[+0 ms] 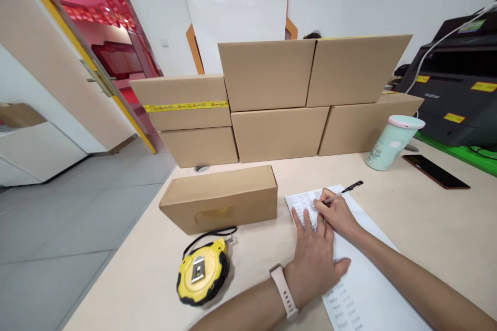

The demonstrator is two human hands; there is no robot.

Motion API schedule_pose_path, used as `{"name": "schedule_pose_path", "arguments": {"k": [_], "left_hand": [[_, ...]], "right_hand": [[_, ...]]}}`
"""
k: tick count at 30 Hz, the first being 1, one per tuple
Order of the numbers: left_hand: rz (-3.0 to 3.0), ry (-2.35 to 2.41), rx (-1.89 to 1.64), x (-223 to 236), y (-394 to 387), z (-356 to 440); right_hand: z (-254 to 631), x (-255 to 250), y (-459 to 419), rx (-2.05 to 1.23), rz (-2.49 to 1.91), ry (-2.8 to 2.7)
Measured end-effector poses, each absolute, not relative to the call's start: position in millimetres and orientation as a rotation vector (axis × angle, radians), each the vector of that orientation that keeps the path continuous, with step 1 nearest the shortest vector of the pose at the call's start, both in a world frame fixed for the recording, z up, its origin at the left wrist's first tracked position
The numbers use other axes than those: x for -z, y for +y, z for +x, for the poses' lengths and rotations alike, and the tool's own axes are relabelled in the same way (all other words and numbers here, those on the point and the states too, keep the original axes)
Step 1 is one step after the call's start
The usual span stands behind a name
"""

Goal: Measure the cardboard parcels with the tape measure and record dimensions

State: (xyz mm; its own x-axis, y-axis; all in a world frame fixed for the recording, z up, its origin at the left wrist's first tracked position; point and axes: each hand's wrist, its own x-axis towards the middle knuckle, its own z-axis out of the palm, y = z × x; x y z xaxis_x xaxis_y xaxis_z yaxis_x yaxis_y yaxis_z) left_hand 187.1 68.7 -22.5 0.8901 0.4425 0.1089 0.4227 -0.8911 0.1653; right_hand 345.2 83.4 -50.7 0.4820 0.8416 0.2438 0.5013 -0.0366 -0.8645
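the left hand [313,261] lies palm down with fingers spread on a white paper sheet printed with rows of small text [375,274], apparently to stop it sliding on the pale wood-toned desk [427,222]. the right hand [338,214] pinches a slim pen with a clear barrel and black end [352,186], its thumb and fingers gathered low on the barrel, likely for fine control. the tip is hidden, so i cannot tell whether it touches the paper. the two hands meet near the sheet's upper part, probably so the paper is braced close to the pen.

taking the hands as the clock's centre, a yellow and black tape measure with a metal clip and black strap [212,266] rests between eight and nine, beside the sheet rather than on it, leaving the paper uncovered. a long brown cardboard box [233,207] lies between nine and ten, just beyond it. larger brown cartons [279,134] stand stacked around eleven to twelve. a mint-green cup with a pink rim [390,145] stands between one and two, near a flat black phone [437,171] at two, both well apart from the pen.
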Motion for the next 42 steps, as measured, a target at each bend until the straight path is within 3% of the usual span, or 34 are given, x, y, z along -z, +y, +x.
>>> {"name": "schedule_pose_path", "arguments": {"k": [42], "left_hand": [[2.888,0.646,-0.254,23.9,69.5,187.2]], "right_hand": [[348.0,51.9,82.6,-0.368,-1.711,-1.136]]}}
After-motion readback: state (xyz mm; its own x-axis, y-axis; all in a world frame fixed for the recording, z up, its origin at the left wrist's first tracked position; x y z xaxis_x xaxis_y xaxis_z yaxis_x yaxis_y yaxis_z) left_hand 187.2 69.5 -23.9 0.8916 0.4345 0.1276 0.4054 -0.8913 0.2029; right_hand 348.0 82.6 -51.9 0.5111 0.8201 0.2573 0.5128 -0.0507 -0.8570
